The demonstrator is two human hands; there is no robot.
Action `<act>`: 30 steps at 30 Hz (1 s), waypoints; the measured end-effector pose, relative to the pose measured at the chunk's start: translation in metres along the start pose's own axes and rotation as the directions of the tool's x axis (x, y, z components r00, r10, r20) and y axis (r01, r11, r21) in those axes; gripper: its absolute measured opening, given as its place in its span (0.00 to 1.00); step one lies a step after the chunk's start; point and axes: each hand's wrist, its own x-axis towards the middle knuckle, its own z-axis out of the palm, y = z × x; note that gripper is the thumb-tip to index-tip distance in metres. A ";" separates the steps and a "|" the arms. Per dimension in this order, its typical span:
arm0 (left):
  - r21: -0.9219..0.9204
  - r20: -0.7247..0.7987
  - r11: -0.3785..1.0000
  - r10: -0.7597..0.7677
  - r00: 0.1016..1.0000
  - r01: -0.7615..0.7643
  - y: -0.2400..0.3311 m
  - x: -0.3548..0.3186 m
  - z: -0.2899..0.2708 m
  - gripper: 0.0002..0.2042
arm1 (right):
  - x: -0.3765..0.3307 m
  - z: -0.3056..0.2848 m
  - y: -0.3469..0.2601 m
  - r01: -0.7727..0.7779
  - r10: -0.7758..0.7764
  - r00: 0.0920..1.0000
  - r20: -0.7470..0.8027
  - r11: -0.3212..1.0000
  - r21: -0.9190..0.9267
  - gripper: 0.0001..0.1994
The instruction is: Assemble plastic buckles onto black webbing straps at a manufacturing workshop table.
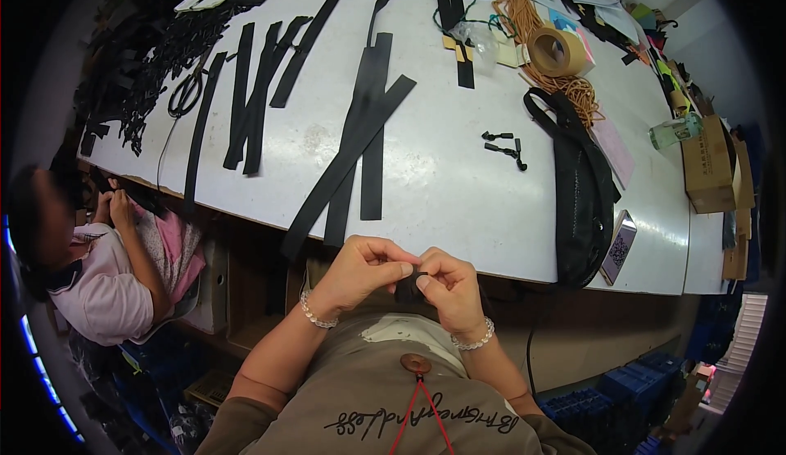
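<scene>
Both hands meet in front of my body, just off the near edge of the table. Between them is a small piece of black material (406, 291), mostly hidden by the fingers. My left hand (360, 271) pinches it with thumb and forefinger. My right hand (452, 287) is closed on its other side, with the thumb pressed on top. On the table beyond, several long flat black straps (372, 152) lie crossed, some with ends over the edge. Small black cord ends (505, 149) sit farther to the right.
A black bag (577, 193) and a phone (620, 246) lie at the right edge. Behind are a tape roll (557, 52), orange cord (517, 17) and a cardboard box (708, 164). Scissors (187, 95) lie by a black heap (164, 54). A co-worker (115, 275) sits at the left.
</scene>
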 end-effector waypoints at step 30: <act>0.194 -0.056 0.948 0.267 0.962 -0.251 0.008 -0.009 0.012 0.06 | -0.001 0.002 -0.014 0.118 -0.145 0.979 -0.144 0.977 -0.179 0.01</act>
